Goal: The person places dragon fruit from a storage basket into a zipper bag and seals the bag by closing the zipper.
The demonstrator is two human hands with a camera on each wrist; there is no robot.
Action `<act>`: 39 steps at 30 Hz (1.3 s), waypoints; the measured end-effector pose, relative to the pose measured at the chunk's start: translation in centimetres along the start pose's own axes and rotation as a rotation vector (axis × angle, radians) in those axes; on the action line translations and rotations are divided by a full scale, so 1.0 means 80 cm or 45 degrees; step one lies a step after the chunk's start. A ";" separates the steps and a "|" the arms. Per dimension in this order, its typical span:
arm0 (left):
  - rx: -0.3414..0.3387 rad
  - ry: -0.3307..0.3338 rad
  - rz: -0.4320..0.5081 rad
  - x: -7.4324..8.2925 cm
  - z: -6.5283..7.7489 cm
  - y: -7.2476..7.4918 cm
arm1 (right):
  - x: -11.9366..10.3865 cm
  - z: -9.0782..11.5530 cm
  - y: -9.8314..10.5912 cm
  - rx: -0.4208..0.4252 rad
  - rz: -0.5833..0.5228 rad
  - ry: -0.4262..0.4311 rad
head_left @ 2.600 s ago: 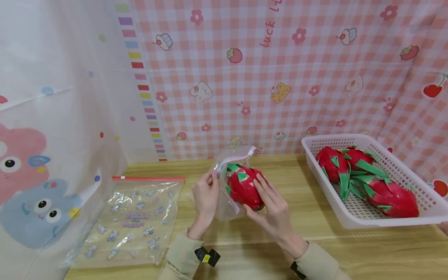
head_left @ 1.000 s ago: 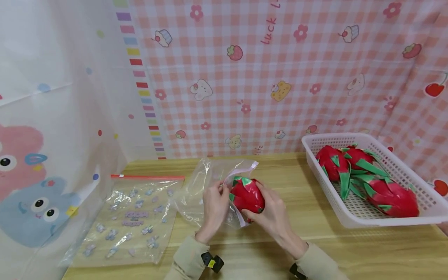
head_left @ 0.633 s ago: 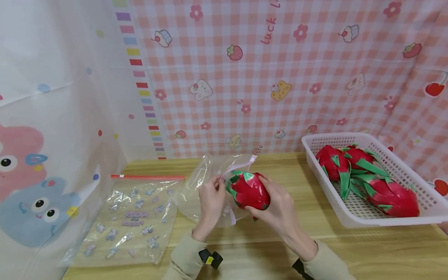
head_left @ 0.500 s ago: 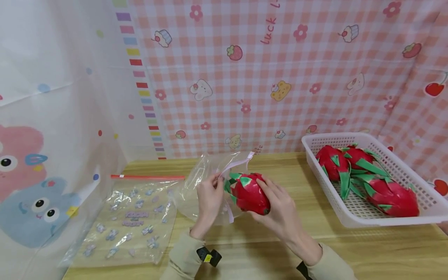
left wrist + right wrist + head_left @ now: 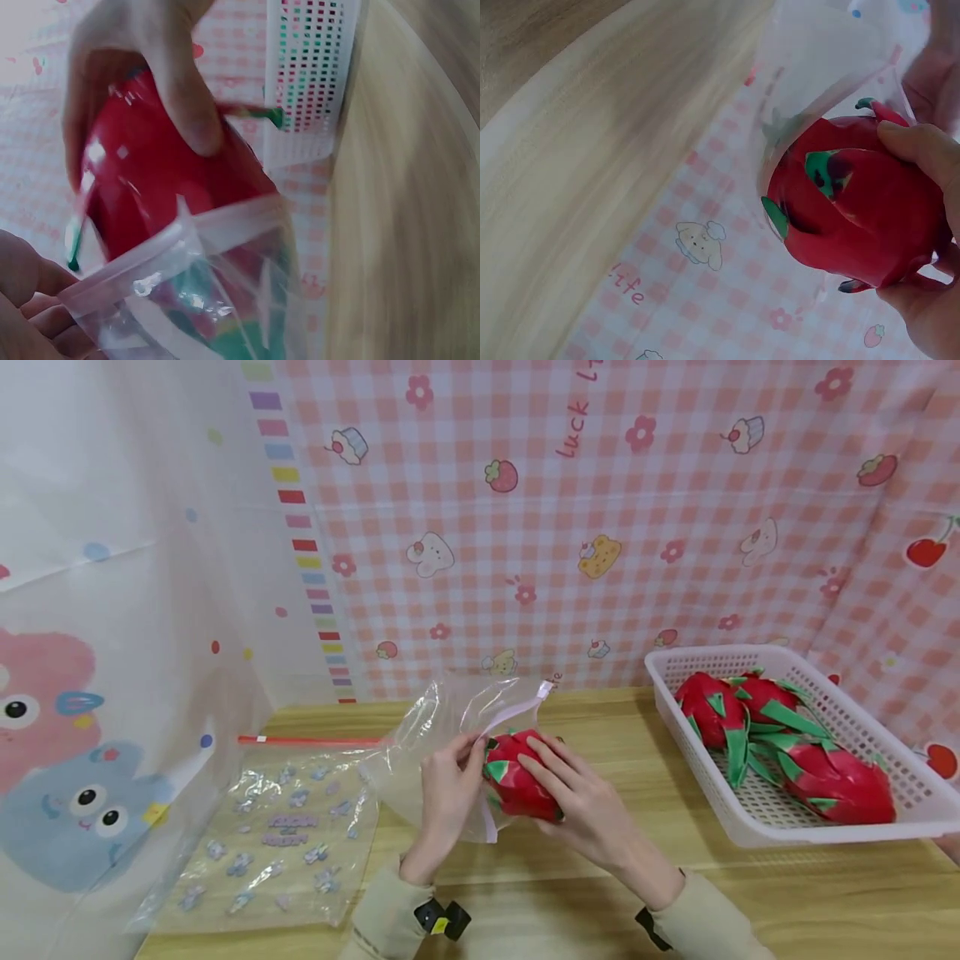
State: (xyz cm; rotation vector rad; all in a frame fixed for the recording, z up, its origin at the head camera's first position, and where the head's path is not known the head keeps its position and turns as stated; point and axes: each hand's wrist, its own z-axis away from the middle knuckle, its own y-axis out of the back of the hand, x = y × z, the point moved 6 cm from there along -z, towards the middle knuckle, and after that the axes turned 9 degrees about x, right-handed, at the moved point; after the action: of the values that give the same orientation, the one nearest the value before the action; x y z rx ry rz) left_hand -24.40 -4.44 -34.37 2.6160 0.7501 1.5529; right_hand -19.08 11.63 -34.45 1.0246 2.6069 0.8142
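Looks like the bagging step: gripping the fruit [image 5: 517,792] with the right hand [image 5: 592,803], fingers curled over it and thumb opposed, leafy end partly inside the mouth of the bag [image 5: 423,764], toward five o'clock from the head view's centre. Pinching the bag's mouth at the fruit's ten o'clock with the left hand [image 5: 447,781], though hard to say, from a blurred left-wrist view, how firmly. Calls next, presumably, for holding that mouth wide and pushing the fruit deeper toward nine o'clock, without snagging leaves on the edge.
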 end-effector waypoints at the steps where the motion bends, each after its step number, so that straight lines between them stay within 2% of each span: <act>1: -0.001 -0.006 -0.005 0.002 0.001 0.001 | -0.001 -0.001 -0.002 -0.014 0.002 0.014; 6: -0.010 -0.002 0.022 0.008 0.002 0.003 | -0.001 -0.004 -0.012 -0.029 0.032 0.051; 12: -0.050 0.073 0.062 0.004 0.002 0.005 | -0.002 -0.009 -0.022 -0.049 0.075 0.085; 16: -0.051 0.089 0.055 0.002 0.002 0.007 | -0.003 -0.010 -0.029 -0.090 0.107 0.055; 19: -0.049 0.087 0.046 0.004 0.004 0.010 | -0.001 -0.012 -0.033 -0.122 0.127 -0.052; 23: -0.061 0.094 0.048 0.009 0.008 0.010 | 0.008 -0.013 -0.034 -0.129 0.118 -0.264; 27: -0.067 0.114 0.053 0.008 0.011 0.007 | 0.013 -0.017 -0.030 -0.072 0.043 -0.447; 31: -0.027 0.128 0.055 0.004 0.011 0.007 | 0.016 -0.024 -0.026 -0.011 -0.036 -0.606; 35: 0.015 0.090 0.030 0.004 0.010 0.010 | 0.022 -0.029 -0.022 0.045 -0.064 -0.741; 39: 0.041 0.059 0.021 0.003 0.009 0.013 | 0.035 -0.032 -0.017 0.055 -0.140 -0.936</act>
State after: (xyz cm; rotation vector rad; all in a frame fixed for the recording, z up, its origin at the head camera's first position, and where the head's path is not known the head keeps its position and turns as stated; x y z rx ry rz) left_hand -23.32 -5.06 -34.27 2.6235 0.7646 1.6247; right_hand -22.89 11.63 -33.19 0.9465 2.0242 0.2695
